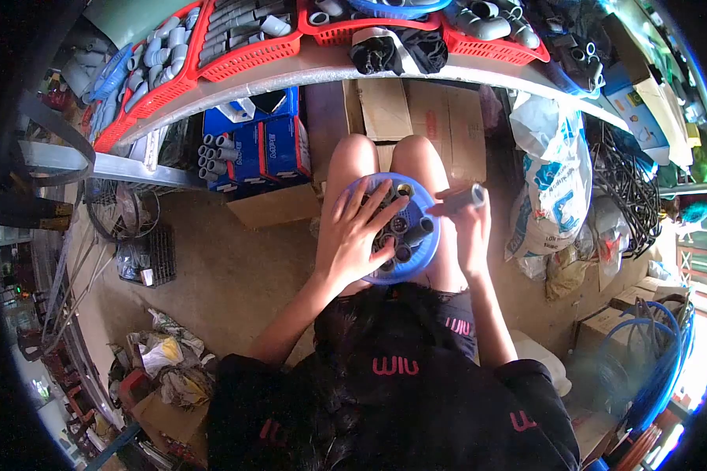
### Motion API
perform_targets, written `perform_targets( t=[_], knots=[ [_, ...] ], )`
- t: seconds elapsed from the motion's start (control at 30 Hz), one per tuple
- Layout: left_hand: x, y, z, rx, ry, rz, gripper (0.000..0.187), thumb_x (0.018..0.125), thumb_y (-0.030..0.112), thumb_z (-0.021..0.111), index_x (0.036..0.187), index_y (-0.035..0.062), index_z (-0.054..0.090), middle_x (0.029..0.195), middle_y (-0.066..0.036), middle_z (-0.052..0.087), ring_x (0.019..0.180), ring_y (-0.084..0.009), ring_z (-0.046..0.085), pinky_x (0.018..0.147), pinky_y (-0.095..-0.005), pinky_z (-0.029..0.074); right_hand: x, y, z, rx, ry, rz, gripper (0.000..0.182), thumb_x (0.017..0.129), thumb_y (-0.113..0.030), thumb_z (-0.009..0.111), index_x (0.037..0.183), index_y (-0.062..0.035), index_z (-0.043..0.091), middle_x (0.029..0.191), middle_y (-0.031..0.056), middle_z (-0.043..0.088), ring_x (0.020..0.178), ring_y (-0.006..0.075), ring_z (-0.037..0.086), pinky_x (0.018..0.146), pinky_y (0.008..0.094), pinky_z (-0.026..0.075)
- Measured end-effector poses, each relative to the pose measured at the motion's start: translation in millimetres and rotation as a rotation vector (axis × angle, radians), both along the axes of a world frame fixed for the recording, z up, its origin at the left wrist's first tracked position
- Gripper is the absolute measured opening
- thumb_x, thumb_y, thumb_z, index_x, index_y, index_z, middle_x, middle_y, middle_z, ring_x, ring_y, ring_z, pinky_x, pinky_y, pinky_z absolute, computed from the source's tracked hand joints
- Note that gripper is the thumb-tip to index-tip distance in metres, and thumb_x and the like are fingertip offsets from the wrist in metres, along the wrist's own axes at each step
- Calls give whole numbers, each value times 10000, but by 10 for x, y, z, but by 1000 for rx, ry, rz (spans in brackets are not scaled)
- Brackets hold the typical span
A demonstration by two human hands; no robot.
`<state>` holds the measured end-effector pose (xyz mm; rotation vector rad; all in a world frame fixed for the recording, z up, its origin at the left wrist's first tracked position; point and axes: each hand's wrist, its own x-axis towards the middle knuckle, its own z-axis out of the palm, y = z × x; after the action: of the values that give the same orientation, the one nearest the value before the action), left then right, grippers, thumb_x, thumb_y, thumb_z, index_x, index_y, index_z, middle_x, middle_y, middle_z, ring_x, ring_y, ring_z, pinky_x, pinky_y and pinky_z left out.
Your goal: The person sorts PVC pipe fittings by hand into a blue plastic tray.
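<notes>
A round blue basket (pixel 426 257) rests on my lap, holding several short grey pipe fittings (pixel 420 229). My left hand (pixel 359 228) lies over the left part of the basket with its fingers spread, hiding some of the fittings beneath. Just right of the basket, my right hand (pixel 469 224) has its fingers closed on a grey pipe fitting (pixel 471 198), whose pale open end points up and right. That hand is slightly blurred.
Red baskets (pixel 251 61) of grey fittings line the shelf ahead. Beneath it are blue boxes (pixel 283 149) and cardboard (pixel 448 129). A white sack (pixel 554 188) stands at the right. Coiled blue hose (pixel 672 357) lies at the lower right, crumpled waste (pixel 169 361) at the lower left.
</notes>
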<state>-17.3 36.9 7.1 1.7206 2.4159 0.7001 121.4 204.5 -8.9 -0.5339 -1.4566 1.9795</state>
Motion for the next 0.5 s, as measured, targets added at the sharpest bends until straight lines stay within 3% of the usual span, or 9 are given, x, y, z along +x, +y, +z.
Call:
perform_targets(
  t=[0.07, 0.1, 0.13, 0.3, 0.4, 0.5],
  knots=[
    [0, 4, 14, -5, 8, 1, 639, 801, 309, 626, 1416, 265, 457, 1508, -73, 377, 1398, -331, 311, 1124, -494, 252, 8, 140, 148, 13, -295, 56, 292, 933, -117, 581, 1167, 39, 502, 1042, 129, 602, 923, 193, 636, 721, 306, 550],
    [4, 3, 16, -9, 14, 3, 639, 802, 310, 625, 1417, 266, 456, 1507, -72, 378, 1398, -330, 311, 1124, -491, 252, -91, 140, 355, 352, -355, 50, 351, 882, -13, 626, 1221, 15, 537, 1063, 117, 567, 892, 183, 634, 651, 291, 565],
    [7, 4, 19, -12, 21, 5, 639, 803, 311, 625, 1417, 267, 455, 1506, -72, 380, 1398, -328, 312, 1125, -488, 251, -78, 183, 415, 515, -455, 128, 408, 860, 4, 638, 1259, -40, 565, 1081, 128, 532, 874, 200, 635, 668, 302, 577],
    [14, 7, 32, -14, 32, 11, 638, 803, 314, 619, 1417, 265, 456, 1508, -69, 377, 1404, -316, 305, 1131, -474, 243, -100, 213, 512, 895, -597, 345, 509, 791, 9, 651, 1282, -80, 556, 1048, 177, 525, 912, 338, 634, 767, 381, 556],
    [18, 3, 30, -10, 28, 16, 633, 802, 318, 616, 1414, 265, 462, 1510, -67, 373, 1409, -310, 298, 1133, -470, 239, -186, 91, 540, 823, -620, 388, 510, 771, 0, 651, 1267, -79, 561, 1093, 191, 533, 932, 374, 622, 828, 427, 525],
    [15, -1, 10, -5, -6, 9, 656, 773, 285, 642, 1407, 256, 472, 1522, -82, 350, 1410, -342, 281, 1137, -502, 227, -232, 17, 417, 812, -588, 331, 422, 739, -34, 708, 1146, -57, 597, 1086, 173, 590, 977, 367, 609, 851, 437, 499]
  ],
)
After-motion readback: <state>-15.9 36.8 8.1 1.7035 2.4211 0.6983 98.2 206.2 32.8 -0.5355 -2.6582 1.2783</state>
